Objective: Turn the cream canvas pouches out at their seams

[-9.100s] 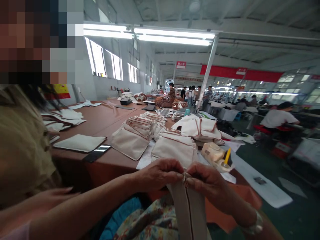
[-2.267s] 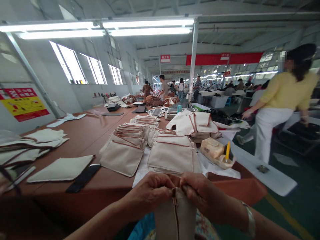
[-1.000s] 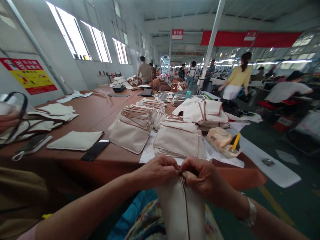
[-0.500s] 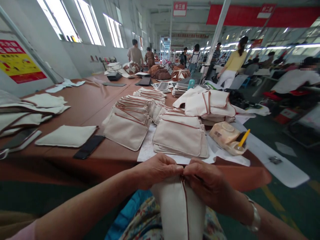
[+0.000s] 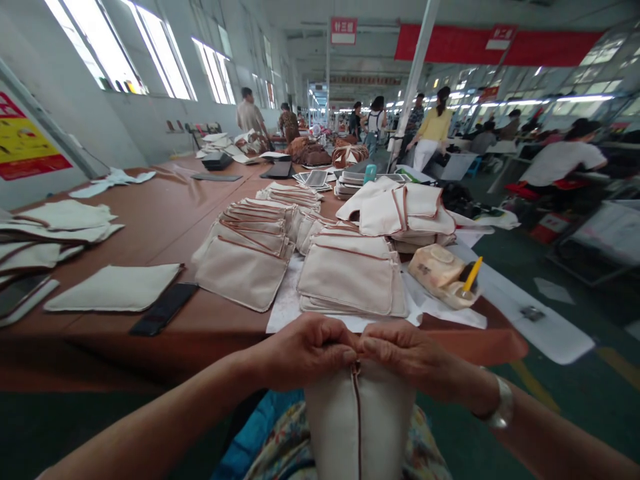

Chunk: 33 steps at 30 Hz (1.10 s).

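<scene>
I've got the brown table (image 5: 165,217) ahead, forearms (image 5: 165,407) angled inward, the cream pouch (image 5: 333,423) over the lap (image 5: 285,448); left hand (image 5: 307,348) and right hand (image 5: 407,355), both curled, meet and pinch its top edge above the brown seam (image 5: 359,427).

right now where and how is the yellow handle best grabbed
Pinch the yellow handle near its upper end, probably coming from above on the right: it leans up and right, that end free, its lower end in the beige container. The right hand is nearer, but it grips the pouch.
</scene>
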Each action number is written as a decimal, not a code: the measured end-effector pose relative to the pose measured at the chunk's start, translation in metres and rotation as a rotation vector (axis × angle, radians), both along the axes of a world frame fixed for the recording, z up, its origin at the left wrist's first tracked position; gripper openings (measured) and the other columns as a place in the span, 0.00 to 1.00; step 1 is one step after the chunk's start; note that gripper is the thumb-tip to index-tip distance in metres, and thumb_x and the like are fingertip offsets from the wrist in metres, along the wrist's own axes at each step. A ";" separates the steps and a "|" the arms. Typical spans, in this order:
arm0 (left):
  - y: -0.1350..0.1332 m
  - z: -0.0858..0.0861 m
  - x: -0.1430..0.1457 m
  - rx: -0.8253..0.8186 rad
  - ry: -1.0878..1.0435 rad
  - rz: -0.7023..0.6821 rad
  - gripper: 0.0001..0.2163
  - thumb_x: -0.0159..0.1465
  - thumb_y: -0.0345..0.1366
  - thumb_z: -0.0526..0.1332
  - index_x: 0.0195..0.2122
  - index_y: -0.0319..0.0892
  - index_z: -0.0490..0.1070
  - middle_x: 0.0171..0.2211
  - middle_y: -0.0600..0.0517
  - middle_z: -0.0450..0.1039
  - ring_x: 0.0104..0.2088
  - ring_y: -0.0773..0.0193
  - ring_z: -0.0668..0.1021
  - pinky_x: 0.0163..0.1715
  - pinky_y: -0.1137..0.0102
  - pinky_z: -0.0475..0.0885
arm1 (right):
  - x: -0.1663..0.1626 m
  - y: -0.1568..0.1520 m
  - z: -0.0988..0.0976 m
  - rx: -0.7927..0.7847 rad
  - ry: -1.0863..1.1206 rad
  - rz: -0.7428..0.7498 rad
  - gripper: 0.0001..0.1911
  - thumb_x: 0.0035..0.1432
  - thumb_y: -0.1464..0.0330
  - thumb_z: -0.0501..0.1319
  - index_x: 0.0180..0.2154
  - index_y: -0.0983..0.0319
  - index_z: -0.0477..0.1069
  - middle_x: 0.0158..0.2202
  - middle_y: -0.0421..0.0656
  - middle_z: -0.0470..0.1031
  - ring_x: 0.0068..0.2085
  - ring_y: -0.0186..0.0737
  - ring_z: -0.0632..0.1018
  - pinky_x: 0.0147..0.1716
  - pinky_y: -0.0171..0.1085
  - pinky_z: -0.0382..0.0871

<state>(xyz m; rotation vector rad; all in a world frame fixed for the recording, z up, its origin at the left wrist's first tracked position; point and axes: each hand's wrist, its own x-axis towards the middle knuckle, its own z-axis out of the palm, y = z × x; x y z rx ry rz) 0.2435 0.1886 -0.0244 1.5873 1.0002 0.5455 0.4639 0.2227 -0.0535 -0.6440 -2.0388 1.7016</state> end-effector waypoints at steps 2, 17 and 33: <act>-0.001 0.001 0.000 0.036 0.026 0.012 0.19 0.60 0.51 0.63 0.30 0.37 0.75 0.29 0.51 0.70 0.31 0.65 0.68 0.30 0.75 0.63 | -0.002 0.002 0.002 0.030 -0.022 0.062 0.19 0.66 0.56 0.56 0.29 0.64 0.66 0.26 0.36 0.57 0.28 0.31 0.58 0.24 0.31 0.51; 0.002 -0.004 -0.011 -0.149 -0.093 -0.021 0.24 0.65 0.56 0.56 0.35 0.35 0.74 0.29 0.51 0.68 0.27 0.69 0.65 0.25 0.75 0.58 | -0.009 -0.005 -0.017 0.061 0.140 -0.042 0.18 0.65 0.57 0.58 0.29 0.63 0.66 0.27 0.37 0.61 0.28 0.33 0.59 0.26 0.33 0.52; 0.007 -0.022 -0.046 -0.307 -0.083 -0.170 0.23 0.53 0.56 0.69 0.35 0.38 0.74 0.26 0.57 0.66 0.26 0.69 0.66 0.29 0.75 0.63 | 0.026 0.039 -0.034 -0.213 0.284 -0.400 0.16 0.57 0.57 0.63 0.26 0.62 0.71 0.25 0.39 0.66 0.26 0.36 0.66 0.26 0.34 0.61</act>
